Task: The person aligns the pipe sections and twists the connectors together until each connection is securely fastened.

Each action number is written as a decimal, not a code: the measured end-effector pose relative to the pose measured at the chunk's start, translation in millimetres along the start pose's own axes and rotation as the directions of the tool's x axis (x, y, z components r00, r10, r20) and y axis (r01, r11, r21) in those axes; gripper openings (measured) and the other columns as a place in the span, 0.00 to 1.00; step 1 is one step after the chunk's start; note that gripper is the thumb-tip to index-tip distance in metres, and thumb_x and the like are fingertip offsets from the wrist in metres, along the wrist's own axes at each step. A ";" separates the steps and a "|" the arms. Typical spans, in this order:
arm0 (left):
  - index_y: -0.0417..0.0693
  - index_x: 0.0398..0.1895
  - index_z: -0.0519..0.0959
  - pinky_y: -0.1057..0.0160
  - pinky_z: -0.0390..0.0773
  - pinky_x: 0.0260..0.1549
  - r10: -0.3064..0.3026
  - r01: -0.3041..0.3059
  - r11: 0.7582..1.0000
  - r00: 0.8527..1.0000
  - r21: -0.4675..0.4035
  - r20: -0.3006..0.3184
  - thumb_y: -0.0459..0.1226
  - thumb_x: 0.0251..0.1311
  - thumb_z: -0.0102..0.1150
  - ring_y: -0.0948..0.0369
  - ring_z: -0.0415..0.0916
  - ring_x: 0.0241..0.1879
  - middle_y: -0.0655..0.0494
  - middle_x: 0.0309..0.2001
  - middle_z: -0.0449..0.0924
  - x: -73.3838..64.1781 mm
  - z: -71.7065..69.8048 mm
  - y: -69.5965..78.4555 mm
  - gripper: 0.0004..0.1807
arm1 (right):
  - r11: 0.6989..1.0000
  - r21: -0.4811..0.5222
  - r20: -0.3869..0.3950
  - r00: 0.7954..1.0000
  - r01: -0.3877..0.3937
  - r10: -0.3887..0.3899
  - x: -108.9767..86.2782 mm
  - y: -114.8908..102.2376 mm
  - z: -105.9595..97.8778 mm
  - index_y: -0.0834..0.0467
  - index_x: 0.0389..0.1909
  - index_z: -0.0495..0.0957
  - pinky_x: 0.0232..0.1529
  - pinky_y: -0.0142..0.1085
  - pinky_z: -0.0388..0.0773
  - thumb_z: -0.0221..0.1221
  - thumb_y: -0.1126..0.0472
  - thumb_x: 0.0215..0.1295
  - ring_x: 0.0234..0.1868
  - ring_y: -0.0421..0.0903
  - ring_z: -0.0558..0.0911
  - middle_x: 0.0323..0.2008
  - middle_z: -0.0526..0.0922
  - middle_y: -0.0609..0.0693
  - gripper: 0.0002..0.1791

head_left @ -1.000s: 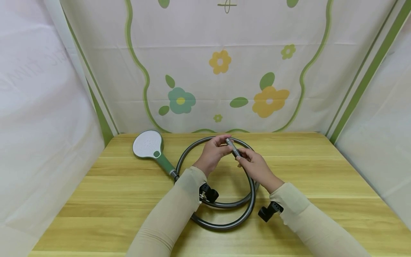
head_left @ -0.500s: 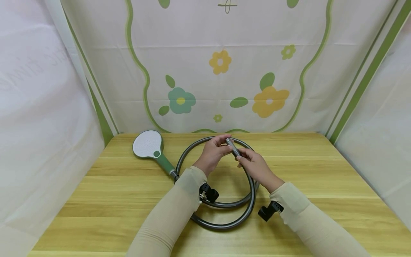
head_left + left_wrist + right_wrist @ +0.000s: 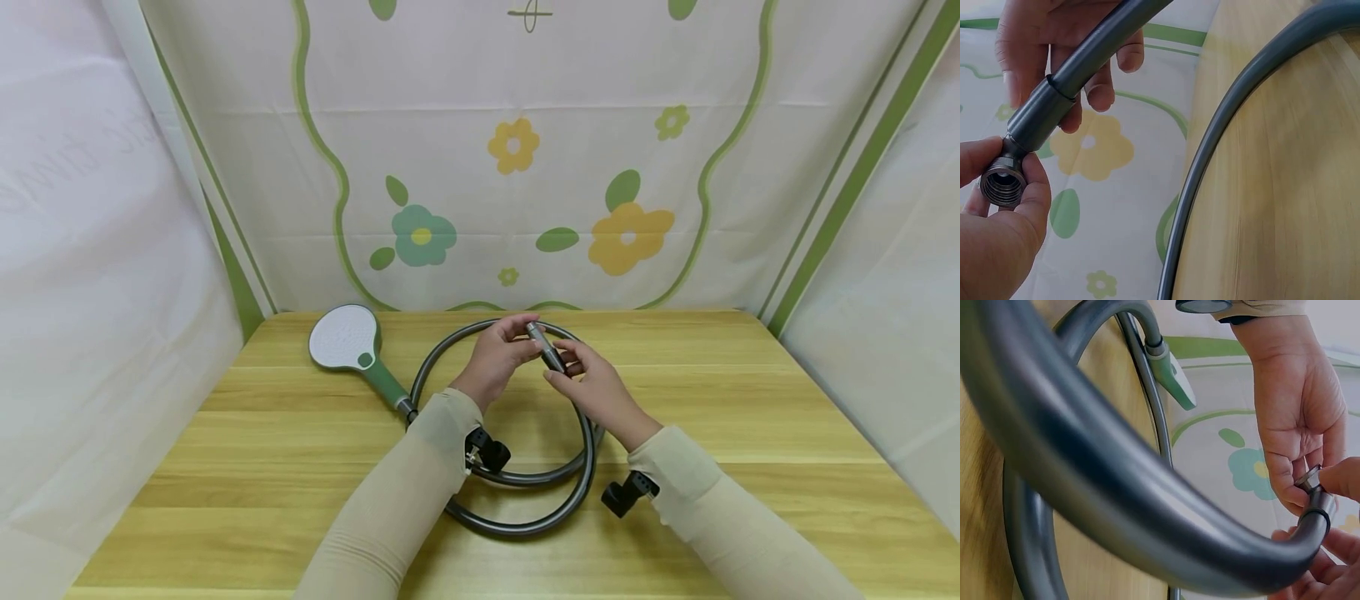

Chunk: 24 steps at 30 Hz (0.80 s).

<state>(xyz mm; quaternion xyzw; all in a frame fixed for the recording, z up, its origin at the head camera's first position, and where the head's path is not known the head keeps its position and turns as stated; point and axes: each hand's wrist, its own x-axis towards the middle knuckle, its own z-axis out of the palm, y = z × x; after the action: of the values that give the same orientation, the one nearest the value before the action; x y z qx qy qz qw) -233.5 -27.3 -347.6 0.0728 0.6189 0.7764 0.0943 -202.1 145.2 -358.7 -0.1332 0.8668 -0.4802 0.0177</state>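
My left hand (image 3: 491, 362) pinches the threaded metal nut (image 3: 1005, 164) at the end of a dark grey shower hose (image 3: 517, 530). In the left wrist view the nut's hollow, threaded mouth faces the camera, with thumb and fingers on either side. My right hand (image 3: 600, 392) is around the hose just behind its end collar (image 3: 1041, 119), its fingers loosely spread behind it and its thumb lifted off. The rest of the hose loops across the table and joins a green-handled shower head (image 3: 345, 336), which lies with its white spray face up.
The wooden table (image 3: 735, 375) spreads beneath both arms. A white cloth backdrop (image 3: 465, 75) with printed flowers stands behind its far edge, and pale cloth walls rise at both sides. Small black cameras are strapped to the wrists.
My right hand has loosened its grip on the hose: the thumb has come away and the fingers have spread. My left hand keeps its pinch on the nut.
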 end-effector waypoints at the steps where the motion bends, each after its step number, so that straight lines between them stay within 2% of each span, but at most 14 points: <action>1: 0.45 0.62 0.73 0.58 0.77 0.54 0.001 -0.001 1.000 1.000 0.001 0.001 0.25 0.62 0.57 0.55 0.76 0.51 0.38 0.63 0.68 0.0 0.0 0.0 0.24 | 1.000 -0.010 -0.005 1.000 0.005 -0.005 -0.3 -0.6 0.1 0.59 0.68 0.65 0.36 0.39 0.78 0.60 0.51 0.66 0.48 0.52 0.77 0.52 0.77 0.57 0.33; 13: 0.46 0.61 0.74 0.58 0.77 0.53 0.000 0.000 1.000 1.000 0.009 -0.003 0.26 0.62 0.58 0.56 0.77 0.50 0.39 0.62 0.70 0.3 0.3 0.8 0.24 | 0.980 -0.162 -0.064 0.990 0.112 -0.124 -4.0 -2.3 2.8 0.62 0.66 0.66 0.34 0.39 0.79 0.64 0.57 0.63 0.45 0.53 0.79 0.50 0.75 0.58 0.32; 24: 0.45 0.62 0.74 0.58 0.77 0.53 -0.001 0.001 1.000 1.000 -0.002 -0.010 0.25 0.62 0.58 0.55 0.77 0.50 0.39 0.61 0.70 -1.0 0.4 1.1 0.24 | 0.977 -0.185 -0.092 0.988 0.104 -0.122 -5.0 -2.8 4.7 0.61 0.61 0.71 0.36 0.41 0.78 0.63 0.59 0.64 0.43 0.51 0.79 0.44 0.78 0.56 0.26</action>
<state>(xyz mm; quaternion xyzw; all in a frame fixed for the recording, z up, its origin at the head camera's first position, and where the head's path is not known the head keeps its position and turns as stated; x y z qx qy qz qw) -232.5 -27.4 -346.4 0.0686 0.6186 0.7773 0.0919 -195.9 141.1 -359.4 -0.1585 0.8973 -0.4065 -0.0663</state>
